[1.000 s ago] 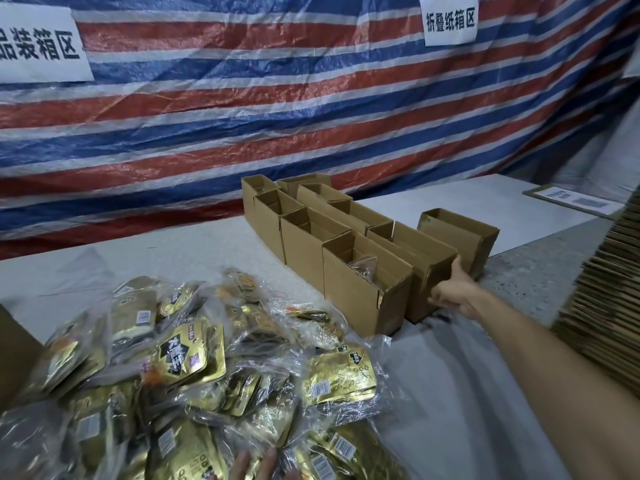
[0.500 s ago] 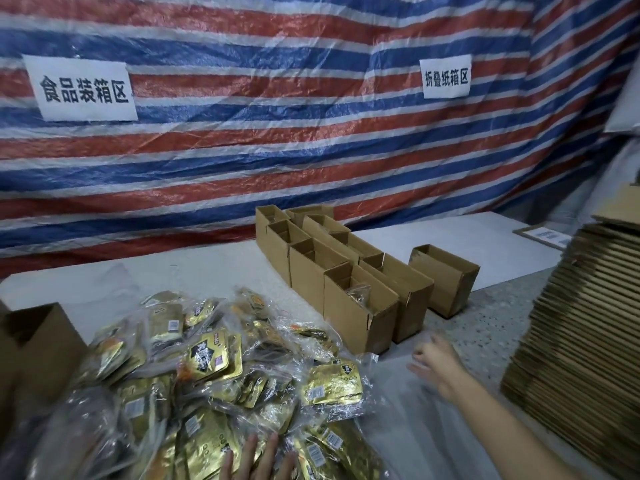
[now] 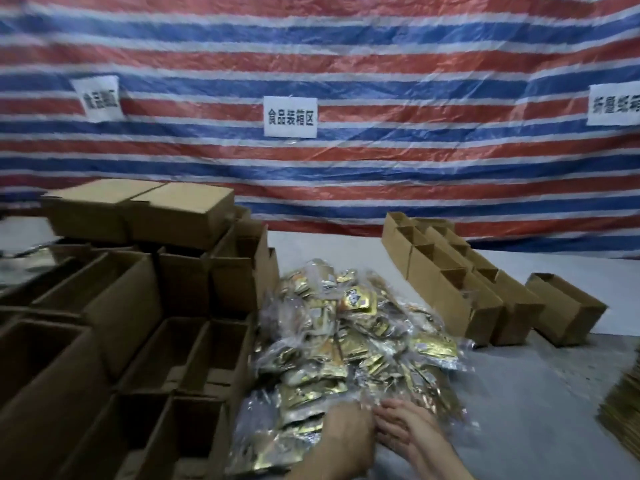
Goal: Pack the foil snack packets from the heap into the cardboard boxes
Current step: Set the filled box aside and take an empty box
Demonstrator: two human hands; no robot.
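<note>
Head view: left grip [image 3: 346,429] sits in the near edge of the heap of gold foil snack packets [image 3: 346,341] on the grey counter [image 3: 540,393]; fingers buried, clamped or not, cannot tell. Beside it, right grip [image 3: 401,422], fingers flat on foil, holding nothing. Step: likely gathering a handful. Next needs a firm pinch, then a carry to open brown cardboard boxes [image 3: 124,306] just left of the grips. Blur smears packet labels; flat cardboard stack [image 3: 623,407] far right is cut off.
</note>
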